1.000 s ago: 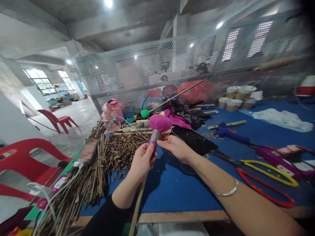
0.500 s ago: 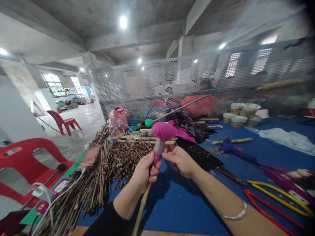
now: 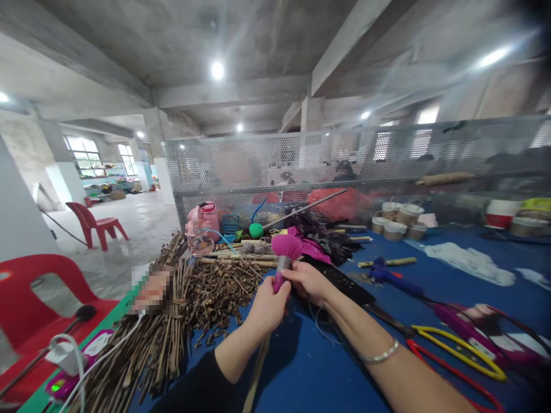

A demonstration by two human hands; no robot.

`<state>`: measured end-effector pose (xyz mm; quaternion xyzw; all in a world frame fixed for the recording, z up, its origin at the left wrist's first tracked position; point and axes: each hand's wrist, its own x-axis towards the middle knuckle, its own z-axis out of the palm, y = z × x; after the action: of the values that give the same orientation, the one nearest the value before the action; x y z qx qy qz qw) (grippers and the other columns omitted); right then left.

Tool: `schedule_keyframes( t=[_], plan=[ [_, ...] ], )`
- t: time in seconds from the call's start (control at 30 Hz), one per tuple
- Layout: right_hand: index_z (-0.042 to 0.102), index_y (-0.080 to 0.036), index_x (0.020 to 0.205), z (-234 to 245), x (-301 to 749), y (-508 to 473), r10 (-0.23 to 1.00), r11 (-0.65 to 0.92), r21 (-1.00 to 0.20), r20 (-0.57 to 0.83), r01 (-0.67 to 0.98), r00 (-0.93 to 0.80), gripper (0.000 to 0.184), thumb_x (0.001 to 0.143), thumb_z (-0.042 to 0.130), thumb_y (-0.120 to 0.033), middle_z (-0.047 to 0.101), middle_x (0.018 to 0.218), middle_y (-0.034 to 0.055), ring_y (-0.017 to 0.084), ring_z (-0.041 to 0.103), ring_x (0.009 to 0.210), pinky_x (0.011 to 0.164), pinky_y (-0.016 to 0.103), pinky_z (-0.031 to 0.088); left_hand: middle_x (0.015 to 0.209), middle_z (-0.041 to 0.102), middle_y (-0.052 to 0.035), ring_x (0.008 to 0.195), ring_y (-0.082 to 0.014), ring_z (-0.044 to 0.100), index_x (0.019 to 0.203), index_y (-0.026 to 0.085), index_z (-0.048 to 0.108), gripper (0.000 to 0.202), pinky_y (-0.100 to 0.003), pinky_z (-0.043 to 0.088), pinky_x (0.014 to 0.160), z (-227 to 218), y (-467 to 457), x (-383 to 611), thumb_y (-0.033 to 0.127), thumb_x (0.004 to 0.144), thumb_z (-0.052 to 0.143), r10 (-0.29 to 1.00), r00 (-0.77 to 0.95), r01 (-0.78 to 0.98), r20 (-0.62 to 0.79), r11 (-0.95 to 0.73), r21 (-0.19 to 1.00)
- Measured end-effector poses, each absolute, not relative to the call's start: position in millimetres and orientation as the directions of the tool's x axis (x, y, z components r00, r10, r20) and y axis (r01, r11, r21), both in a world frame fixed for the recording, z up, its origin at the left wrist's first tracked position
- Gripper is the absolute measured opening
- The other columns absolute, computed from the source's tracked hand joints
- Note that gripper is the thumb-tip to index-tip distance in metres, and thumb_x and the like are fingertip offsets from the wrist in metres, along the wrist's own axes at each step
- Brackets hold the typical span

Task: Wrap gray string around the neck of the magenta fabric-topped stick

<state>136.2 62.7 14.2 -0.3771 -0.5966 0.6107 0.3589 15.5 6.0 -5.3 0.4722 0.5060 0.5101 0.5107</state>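
My left hand [image 3: 267,304] is closed around a wooden stick [image 3: 257,373] just under its pink cloth-wrapped head [image 3: 286,246]. The neck below the pink ball is bound in grey thread. My right hand [image 3: 306,281] pinches that bound neck from the right, fingers together, a thin thread hanging below it. Both hands hold the piece upright above the blue table [image 3: 318,367]. A silver bangle [image 3: 380,355] sits on my right wrist.
A heap of dry twigs [image 3: 172,321] lies left of my hands. Red and yellow scissors [image 3: 456,355], a blue glue gun [image 3: 391,275], a pink water bottle [image 3: 202,226], dark and pink cloth [image 3: 318,238], woven baskets [image 3: 396,223] and a perforated metal screen [image 3: 301,166] are on or behind the table. Red chairs [image 3: 38,298] stand left.
The view has tilted up toward the ceiling, so the hands and the stick sit lower and smaller in the picture. My left hand has closed tighter round the stick below the pink head.
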Motion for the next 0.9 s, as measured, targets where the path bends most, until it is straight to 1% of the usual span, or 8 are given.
schedule_keyframes(
  t=[0.1, 0.23, 0.33, 0.4, 0.57, 0.7, 0.83, 0.9],
  plan=[
    [0.048, -0.016, 0.067, 17.3, 131.5, 62.8, 0.891, 0.014, -0.999, 0.031, -0.040, -0.454, 0.038, 0.064, 0.068, -0.048, 0.032, 0.036, -0.0103, 0.002, 0.017, 0.029, 0.032, 0.021, 0.007, 0.060, 0.052, 0.0041, 0.037, -0.0030, 0.035, 0.076, 0.017, 0.048, 0.026, -0.016, 0.022, 0.035, -3.8, 11.2, 16.4, 0.038, 0.072, 0.062, 0.999, -0.044, -0.137, 0.014, -0.019, 0.990],
    [0.049, -0.016, 0.075, 10.4, 128.3, 55.9, 0.885, 0.032, -0.986, 0.103, -0.161, -0.454, 0.039, 0.064, 0.070, -0.047, 0.036, 0.041, -0.0101, 0.002, 0.018, 0.031, 0.033, 0.020, 0.008, 0.056, 0.045, 0.0069, 0.037, -0.0024, 0.028, 0.075, 0.018, 0.044, 0.033, -0.015, 0.016, 0.034, -0.9, 3.3, 8.0, 0.047, 0.071, 0.059, 0.999, -0.002, -0.253, -0.036, 0.034, 0.967],
    [0.045, -0.017, 0.068, 7.3, 130.3, 51.3, 0.910, 0.063, -0.980, 0.134, -0.188, -0.392, 0.038, 0.062, 0.073, -0.044, 0.032, 0.042, -0.0110, 0.002, 0.019, 0.033, 0.033, 0.019, 0.009, 0.055, 0.041, 0.0083, 0.037, -0.0018, 0.026, 0.075, 0.019, 0.041, 0.037, -0.014, 0.014, 0.034, 4.4, -4.4, 0.7, 0.050, 0.068, 0.061, 0.994, 0.045, -0.311, -0.096, 0.105, 0.945],
    [0.043, -0.018, 0.064, 8.4, 132.3, 48.8, 0.915, 0.072, -0.979, 0.142, -0.191, -0.378, 0.038, 0.063, 0.072, -0.043, 0.030, 0.041, -0.0112, 0.002, 0.019, 0.033, 0.033, 0.019, 0.009, 0.054, 0.039, 0.0088, 0.037, -0.0012, 0.024, 0.076, 0.020, 0.040, 0.039, -0.014, 0.011, 0.035, 7.9, -7.0, -2.4, 0.049, 0.066, 0.063, 0.989, 0.082, -0.357, -0.123, 0.145, 0.923],
    [0.043, -0.018, 0.064, 13.0, 135.2, 44.8, 0.906, 0.038, -0.967, 0.140, -0.252, -0.401, 0.037, 0.062, 0.073, -0.039, 0.028, 0.041, -0.0123, 0.001, 0.016, 0.033, 0.032, 0.017, 0.009, 0.053, 0.036, 0.0096, 0.036, -0.0005, 0.020, 0.079, 0.020, 0.039, 0.039, -0.014, 0.007, 0.036, 12.8, -10.0, -4.0, 0.046, 0.065, 0.066, 0.978, 0.168, -0.420, -0.123, 0.184, 0.889],
    [0.042, -0.018, 0.065, 13.6, 136.1, 44.6, 0.900, 0.018, -0.962, 0.135, -0.272, -0.416, 0.037, 0.062, 0.072, -0.039, 0.031, 0.042, -0.0117, 0.001, 0.016, 0.033, 0.032, 0.017, 0.009, 0.053, 0.034, 0.0092, 0.036, 0.0002, 0.018, 0.082, 0.018, 0.045, 0.035, -0.013, 0.007, 0.035, 13.8, -12.2, -6.4, 0.043, 0.068, 0.065, 0.960, 0.249, -0.462, -0.127, 0.233, 0.856],
    [0.044, -0.018, 0.071, 13.3, 135.8, 43.8, 0.883, -0.002, -0.944, 0.153, -0.329, -0.445, 0.037, 0.061, 0.074, -0.037, 0.032, 0.041, -0.0119, 0.001, 0.015, 0.033, 0.032, 0.016, 0.008, 0.052, 0.030, 0.0091, 0.035, 0.0005, 0.016, 0.087, 0.014, 0.051, 0.027, -0.011, 0.005, 0.033, 11.2, -10.4, -13.8, 0.037, 0.075, 0.060, 0.893, 0.426, -0.546, -0.148, 0.384, 0.744],
    [0.047, -0.018, 0.082, 11.2, 135.1, 44.6, 0.847, -0.028, -0.938, 0.161, -0.345, -0.507, 0.039, 0.061, 0.073, -0.039, 0.041, 0.044, -0.0104, 0.002, 0.015, 0.033, 0.031, 0.016, 0.009, 0.050, 0.028, 0.0090, 0.034, 0.0002, 0.015, 0.087, 0.013, 0.052, 0.023, -0.011, 0.005, 0.032, 7.7, -8.1, -15.7, 0.035, 0.081, 0.053, 0.821, 0.552, -0.573, -0.143, 0.498, 0.651]
  ],
)
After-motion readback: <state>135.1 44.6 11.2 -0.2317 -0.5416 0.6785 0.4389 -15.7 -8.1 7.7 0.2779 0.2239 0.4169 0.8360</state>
